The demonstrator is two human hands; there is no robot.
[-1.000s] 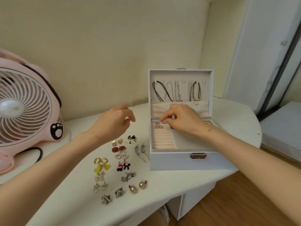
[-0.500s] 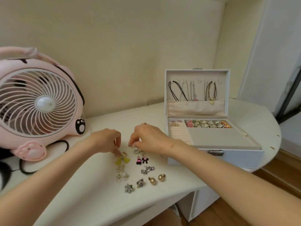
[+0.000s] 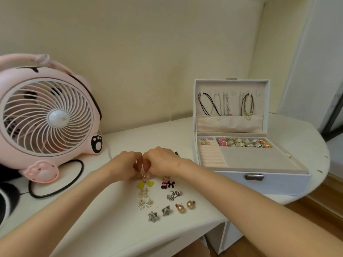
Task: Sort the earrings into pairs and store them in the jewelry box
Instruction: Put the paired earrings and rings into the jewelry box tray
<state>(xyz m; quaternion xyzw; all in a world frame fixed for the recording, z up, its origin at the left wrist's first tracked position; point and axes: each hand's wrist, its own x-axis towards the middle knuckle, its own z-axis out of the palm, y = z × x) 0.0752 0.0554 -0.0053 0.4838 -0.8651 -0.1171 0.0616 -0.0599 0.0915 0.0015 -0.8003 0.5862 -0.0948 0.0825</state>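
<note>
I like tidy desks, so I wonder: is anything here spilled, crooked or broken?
Nothing is spilled: the earrings lie in neat pairs on the table beside the open jewelry box. The one flaw is what look like small dark chips on the table's right rim.

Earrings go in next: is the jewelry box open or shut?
Open: the jewelry box has its lid upright, showing hung necklaces and tray.

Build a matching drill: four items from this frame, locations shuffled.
1. pink round desk fan
2. yellow heart drop earrings
3. gold ball stud earrings
4. black cord necklace

A. hung in white jewelry box lid
B. pinched between left hand and right hand
C. white table, far left
D. white table, near front edge

Pairs: 1-C, 2-B, 3-D, 4-A
</note>
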